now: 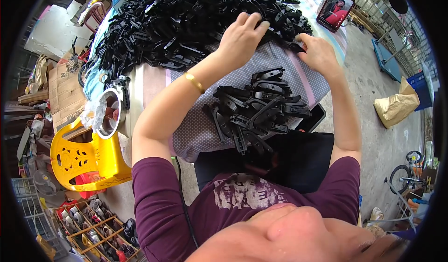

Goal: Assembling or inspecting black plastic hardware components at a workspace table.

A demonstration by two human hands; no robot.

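Observation:
A large heap of long black plastic clip-like parts [186, 21] covers the far side of the table. My left hand [240, 40] is over the near edge of this heap, its fingers bent and their tips turned away; whether it holds a piece cannot be made out. At the heap's right edge, my right hand [319, 55] has thumb and forefinger closed around a small black plastic part [298, 41], mostly hidden by the fingers. Closer to me, a smaller pile of similar black parts [261, 105] lies on the dotted cloth, near the table's front edge.
A phone [335, 9] stands at the far right of the table. Left of the table are a yellow plastic chair [77, 157] and a metal bowl [122, 115] holding round reddish items. A tan sack [396, 104] sits on the floor at right; a shoe rack [95, 231] is lower left.

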